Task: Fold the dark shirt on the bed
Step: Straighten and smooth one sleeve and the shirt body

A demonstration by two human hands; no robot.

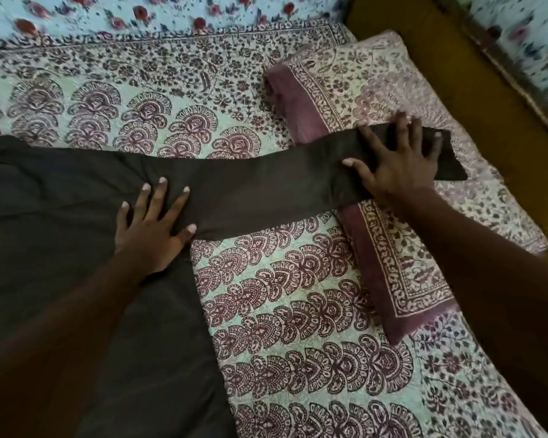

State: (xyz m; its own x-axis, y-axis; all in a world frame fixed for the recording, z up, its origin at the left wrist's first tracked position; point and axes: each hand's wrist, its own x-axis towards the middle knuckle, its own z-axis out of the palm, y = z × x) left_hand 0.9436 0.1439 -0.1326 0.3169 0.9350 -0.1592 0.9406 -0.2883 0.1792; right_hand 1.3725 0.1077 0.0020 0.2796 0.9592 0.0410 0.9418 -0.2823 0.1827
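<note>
The dark shirt [76, 248] lies flat on the bed [298, 311], filling its left side. One sleeve [266, 181] stretches right, over the pillow [392, 241] near the bed's right edge. The left hand [152, 229] presses flat where the sleeve starts. The right hand [399, 165] presses flat near the sleeve's end, fingers spread. Both hands are apart

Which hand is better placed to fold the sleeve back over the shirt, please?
The right hand: it lies flat on the sleeve near its cuff end, atop the pillow, so it can likely carry that end across. The left hand presses the dark shirt near the shoulder, anchoring it.
</note>
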